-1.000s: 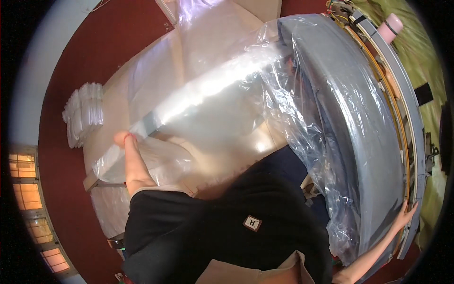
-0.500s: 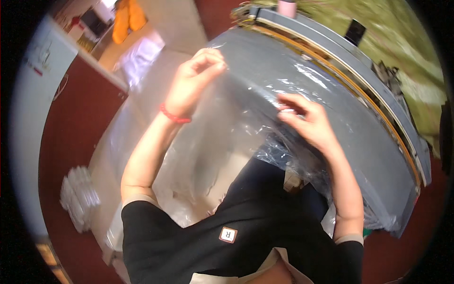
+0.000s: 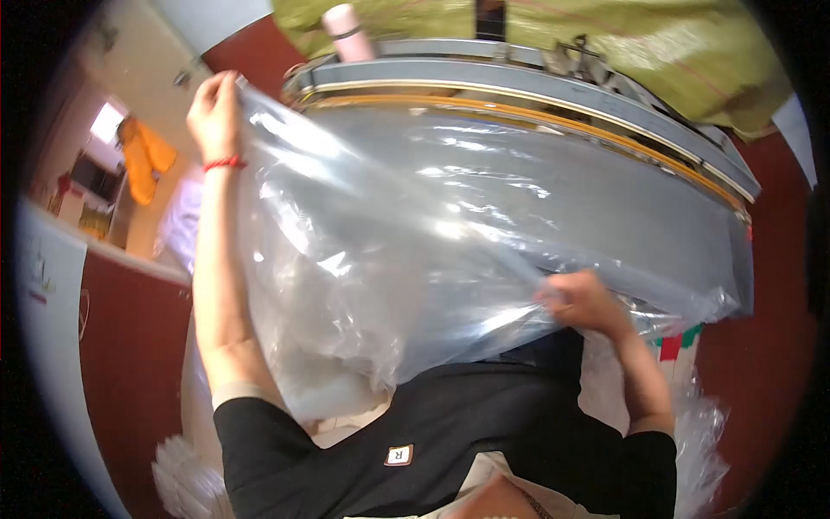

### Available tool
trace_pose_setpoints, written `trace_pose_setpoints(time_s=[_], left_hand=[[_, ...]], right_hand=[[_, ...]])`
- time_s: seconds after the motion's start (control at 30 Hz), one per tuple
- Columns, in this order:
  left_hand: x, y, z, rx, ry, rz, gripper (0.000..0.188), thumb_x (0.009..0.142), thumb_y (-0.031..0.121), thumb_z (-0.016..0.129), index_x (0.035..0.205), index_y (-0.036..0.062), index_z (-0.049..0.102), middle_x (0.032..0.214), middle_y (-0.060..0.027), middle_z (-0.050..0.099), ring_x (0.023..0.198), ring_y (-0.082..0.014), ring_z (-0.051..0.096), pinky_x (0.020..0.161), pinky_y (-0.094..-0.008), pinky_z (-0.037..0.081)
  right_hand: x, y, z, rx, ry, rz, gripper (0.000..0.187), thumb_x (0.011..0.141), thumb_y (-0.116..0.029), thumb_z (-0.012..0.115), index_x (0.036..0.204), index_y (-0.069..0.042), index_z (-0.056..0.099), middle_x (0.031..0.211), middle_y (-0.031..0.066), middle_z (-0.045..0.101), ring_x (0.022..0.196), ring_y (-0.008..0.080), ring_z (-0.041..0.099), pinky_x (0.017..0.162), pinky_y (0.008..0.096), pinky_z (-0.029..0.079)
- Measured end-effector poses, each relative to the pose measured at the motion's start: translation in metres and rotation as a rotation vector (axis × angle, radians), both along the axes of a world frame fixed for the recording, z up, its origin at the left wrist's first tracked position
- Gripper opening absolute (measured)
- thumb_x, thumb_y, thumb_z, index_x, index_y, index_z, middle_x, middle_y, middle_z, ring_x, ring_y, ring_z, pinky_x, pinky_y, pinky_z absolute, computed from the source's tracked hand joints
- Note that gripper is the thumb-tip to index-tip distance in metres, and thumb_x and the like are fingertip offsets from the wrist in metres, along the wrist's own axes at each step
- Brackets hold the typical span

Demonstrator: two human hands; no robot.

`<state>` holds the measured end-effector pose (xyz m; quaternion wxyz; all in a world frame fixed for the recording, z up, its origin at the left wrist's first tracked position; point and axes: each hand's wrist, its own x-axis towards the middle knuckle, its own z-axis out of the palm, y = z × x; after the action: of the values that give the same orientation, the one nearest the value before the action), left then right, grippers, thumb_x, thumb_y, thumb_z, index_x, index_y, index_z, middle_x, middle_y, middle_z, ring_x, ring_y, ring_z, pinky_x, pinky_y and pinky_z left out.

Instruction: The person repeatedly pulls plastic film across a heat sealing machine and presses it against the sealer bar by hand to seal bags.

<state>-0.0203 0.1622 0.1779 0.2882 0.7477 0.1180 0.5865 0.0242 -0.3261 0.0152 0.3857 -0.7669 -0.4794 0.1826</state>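
A large sheet of clear plastic film (image 3: 372, 233) is stretched between my two hands, shiny and creased. At the far left, my left hand (image 3: 216, 112), with a red band at the wrist, pinches a corner of the film. Lower and to the right, my right hand (image 3: 584, 303) is closed on the film's near edge, slightly blurred. The film hangs in loose folds toward my lap and overlaps the grey work surface (image 3: 657, 199) of a long machine. Whether the film is one layer or a bag, I cannot tell.
Along the machine's back runs a grey metal bar (image 3: 450, 73) with an orange strip (image 3: 519, 115). A pink bottle (image 3: 347, 35) stands there. Behind lies yellow-green woven sheeting (image 3: 596, 35). Bundled plastic (image 3: 186, 476) lies on the floor at lower left, more film (image 3: 700, 441) at lower right.
My left hand has moved outward to the left and my right hand down and nearer, pulling the film taut between them. The view has turned, so the machine now lies more level.
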Motion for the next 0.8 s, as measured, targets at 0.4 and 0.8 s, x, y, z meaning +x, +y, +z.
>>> trace_pose_setpoints(time_s=[0.4,0.8], left_hand=[[0.103,-0.143,-0.155,-0.522,0.448,-0.500,0.013,0.083,0.017,0.054,0.080,0.0036,0.056,0.066,0.0066,0.045,0.058,-0.0025,0.035,0.051,-0.0174,0.029],[0.126,-0.109,-0.223,-0.475,0.499,-0.485,0.012,0.083,0.013,0.054,0.076,0.0033,0.054,0.070,0.0048,0.047,0.063,-0.0038,0.038,0.057,-0.0179,0.032]], right_hand=[[0.070,-0.354,0.073,1.211,0.020,-1.323,0.015,0.077,-0.005,0.053,0.088,-0.001,0.061,0.083,0.0055,0.060,0.075,0.0139,0.056,0.071,0.0234,0.043],[0.165,-0.370,-0.040,-0.168,-0.255,-1.805,0.026,0.063,-0.032,0.065,0.073,-0.008,0.063,0.076,0.0108,0.061,0.072,0.0275,0.058,0.066,0.0365,0.045]])
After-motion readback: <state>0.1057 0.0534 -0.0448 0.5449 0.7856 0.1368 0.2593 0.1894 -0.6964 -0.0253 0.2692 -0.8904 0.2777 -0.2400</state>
